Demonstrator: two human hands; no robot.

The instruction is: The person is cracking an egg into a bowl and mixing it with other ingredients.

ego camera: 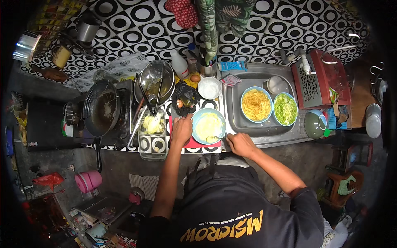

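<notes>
A light blue bowl (193, 136) holds a pale yellow mixture (208, 124) and stands on a red mat or board (176, 143) at the counter's front. My left hand (182, 130) is at the bowl's left rim, fingers curled against it. Between the fingers of my right hand (242, 144) is the handle of a metal spoon (214, 138), whose head dips into the mixture near the front rim. Left of my left hand sits a clear rectangular container (152, 155) with a pale leafy vegetable (152, 123). Behind the bowl are a black plastic bag (186, 93) and a white bowl (209, 88).
In the sink (248, 131) stand a bowl of yellow strips (256, 104) and one of chopped greens (285, 109). Leftward, a wok (102, 108) sits on the stove, its handle jutting past the edge. Tongs (158, 90) rest across a metal bowl (155, 69). An egg (195, 78) lies behind.
</notes>
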